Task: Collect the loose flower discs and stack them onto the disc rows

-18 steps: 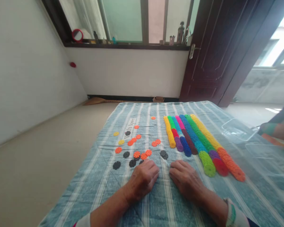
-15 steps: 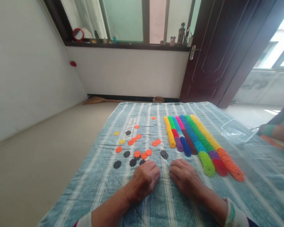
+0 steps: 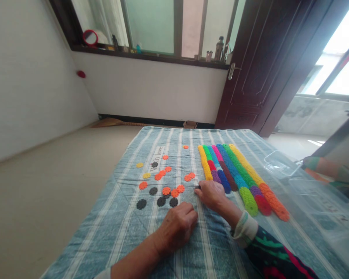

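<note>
My right hand (image 3: 211, 193) pinches at a black notched disc (image 3: 197, 187), which shows only in part at the fingertips. Beside it lie the near ends of the multicoloured disc rows. My left hand (image 3: 177, 223) rests on the cloth with its fingers curled closed, and no object shows in it. Just beyond that hand is another black disc (image 3: 173, 202). Loose orange discs (image 3: 166, 191), black discs (image 3: 141, 204) and yellow discs (image 3: 146, 175) are scattered to the left, some overlapping.
Long rows of overlapping discs (image 3: 235, 170) run down the right half of the striped cloth (image 3: 119, 232). Clear plastic containers (image 3: 308, 193) stand at the right edge. A dark red door (image 3: 250, 77) and a window sill are beyond the table.
My right hand has moved forward and left from its resting place onto the black discs. My left hand has stayed nearly in place. The view has shifted slightly.
</note>
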The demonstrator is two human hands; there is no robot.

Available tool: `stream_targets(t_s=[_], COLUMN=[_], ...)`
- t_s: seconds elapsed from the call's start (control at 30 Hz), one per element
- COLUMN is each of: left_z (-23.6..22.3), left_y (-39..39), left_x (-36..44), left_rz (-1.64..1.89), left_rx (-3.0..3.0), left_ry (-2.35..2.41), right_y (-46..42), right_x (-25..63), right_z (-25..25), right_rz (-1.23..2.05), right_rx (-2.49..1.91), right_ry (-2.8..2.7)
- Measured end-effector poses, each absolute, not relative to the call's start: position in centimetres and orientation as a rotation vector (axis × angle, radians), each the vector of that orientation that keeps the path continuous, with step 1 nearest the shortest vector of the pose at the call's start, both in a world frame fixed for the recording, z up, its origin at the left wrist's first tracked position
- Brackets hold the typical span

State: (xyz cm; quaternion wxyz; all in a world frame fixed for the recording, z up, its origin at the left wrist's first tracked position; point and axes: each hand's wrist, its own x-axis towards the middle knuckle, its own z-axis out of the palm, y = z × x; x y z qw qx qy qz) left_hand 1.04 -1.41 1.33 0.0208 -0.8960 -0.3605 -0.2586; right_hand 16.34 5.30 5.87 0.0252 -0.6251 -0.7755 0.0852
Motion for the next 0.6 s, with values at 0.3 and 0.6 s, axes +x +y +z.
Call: stream_targets(t_s=[0.3, 0.6], left_z=[-0.4, -0.5], left_y=[-0.7, -0.5], left_x=[1.0, 0.9], left_rz=[-0.819, -0.835], left_rx=[-2.768, -2.804], left_ry=[-1.110, -1.150], right_y=[6.3, 6.2], right_x=[17.7, 18.1], right_z=[5.2, 5.2], right_rz=[0.390, 0.417], right_rx=[-1.881, -1.901], right_ry=[-2.331, -2.293])
